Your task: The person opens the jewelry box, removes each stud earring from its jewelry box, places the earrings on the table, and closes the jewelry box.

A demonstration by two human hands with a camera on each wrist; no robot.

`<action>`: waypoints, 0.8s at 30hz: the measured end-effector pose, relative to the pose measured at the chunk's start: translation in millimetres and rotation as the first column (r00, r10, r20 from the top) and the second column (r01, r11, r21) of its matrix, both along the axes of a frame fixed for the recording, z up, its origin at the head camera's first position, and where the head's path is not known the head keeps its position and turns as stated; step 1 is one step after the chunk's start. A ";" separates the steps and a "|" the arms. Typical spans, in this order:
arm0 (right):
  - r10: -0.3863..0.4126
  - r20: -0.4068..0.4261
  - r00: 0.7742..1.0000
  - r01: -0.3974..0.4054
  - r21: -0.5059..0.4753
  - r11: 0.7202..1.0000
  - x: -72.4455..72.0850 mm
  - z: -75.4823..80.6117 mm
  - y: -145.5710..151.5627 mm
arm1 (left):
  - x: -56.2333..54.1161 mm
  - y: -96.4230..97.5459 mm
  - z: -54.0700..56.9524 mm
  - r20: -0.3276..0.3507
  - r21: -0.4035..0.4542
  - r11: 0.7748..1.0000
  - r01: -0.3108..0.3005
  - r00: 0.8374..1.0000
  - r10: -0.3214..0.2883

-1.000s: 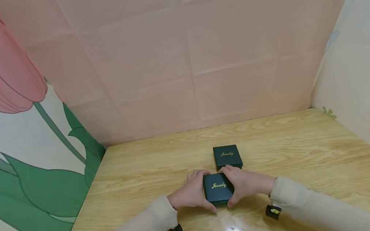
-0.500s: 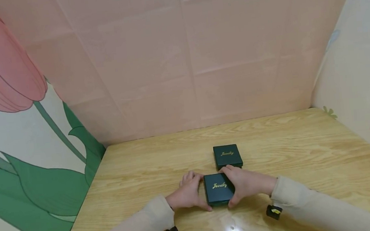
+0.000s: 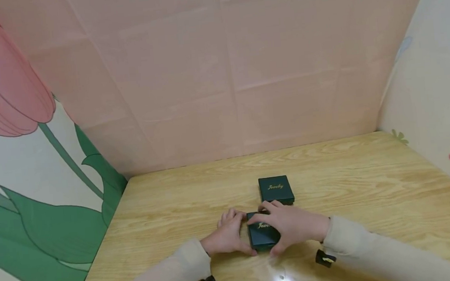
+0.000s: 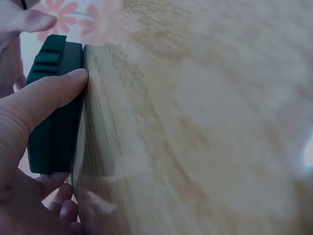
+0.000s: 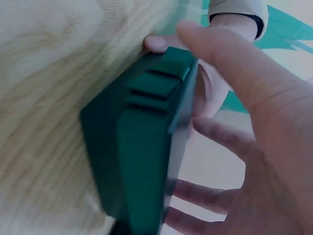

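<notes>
Left grip (image 3: pixel 228 237) pinching closed jewelry box (image 3: pixel 262 236), right grip (image 3: pixel 292 223) spread over it, second closed box (image 3: pixel 276 188) behind

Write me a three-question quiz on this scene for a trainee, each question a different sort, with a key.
1. Fill in the blank: the far box bears the gold word "____".
2. Short answer: which hand reaches over the top of the near box?
3. True or false: the far box lies between the two hands.

Key
1. Jewelry.
2. The right hand.
3. False; the near box lies between the left hand and the right hand.
</notes>
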State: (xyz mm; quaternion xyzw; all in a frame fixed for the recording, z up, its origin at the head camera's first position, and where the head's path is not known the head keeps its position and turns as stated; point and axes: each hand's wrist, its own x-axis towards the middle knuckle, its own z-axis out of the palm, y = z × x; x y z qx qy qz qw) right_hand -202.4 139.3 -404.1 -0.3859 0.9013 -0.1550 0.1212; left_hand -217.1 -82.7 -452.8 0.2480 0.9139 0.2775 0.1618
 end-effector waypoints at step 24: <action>-0.018 -0.116 0.993 0.035 0.144 0.989 -0.3 12.1 -22.1 | 0.0 -0.6 0.9 0.018 -0.006 1.000 0.007 1.000 -0.007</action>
